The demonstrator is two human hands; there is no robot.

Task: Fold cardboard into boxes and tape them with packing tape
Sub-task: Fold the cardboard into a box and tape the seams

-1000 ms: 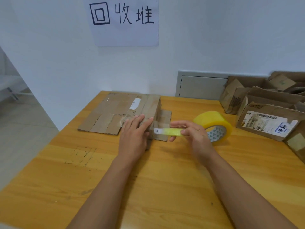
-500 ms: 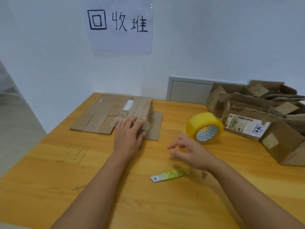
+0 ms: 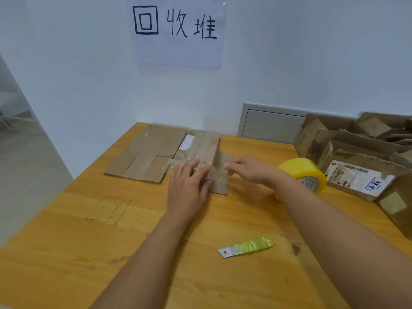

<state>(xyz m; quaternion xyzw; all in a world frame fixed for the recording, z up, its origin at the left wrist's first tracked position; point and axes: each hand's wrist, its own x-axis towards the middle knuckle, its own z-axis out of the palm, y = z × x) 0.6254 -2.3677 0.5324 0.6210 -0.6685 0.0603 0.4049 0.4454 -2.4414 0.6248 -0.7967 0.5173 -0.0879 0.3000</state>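
While left hand presses flat on cardboard, right hand fingers pinch flap edge.

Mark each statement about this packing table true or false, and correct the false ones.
1. The left hand rests flat on the folded cardboard. True.
2. The right hand holds the cutter blade. False: the blade lies loose on the table, nearer the camera than both hands.
3. The yellow tape roll stands right of the right hand. True.
4. The pile of used boxes sits at the table's left edge. False: it is at the right.
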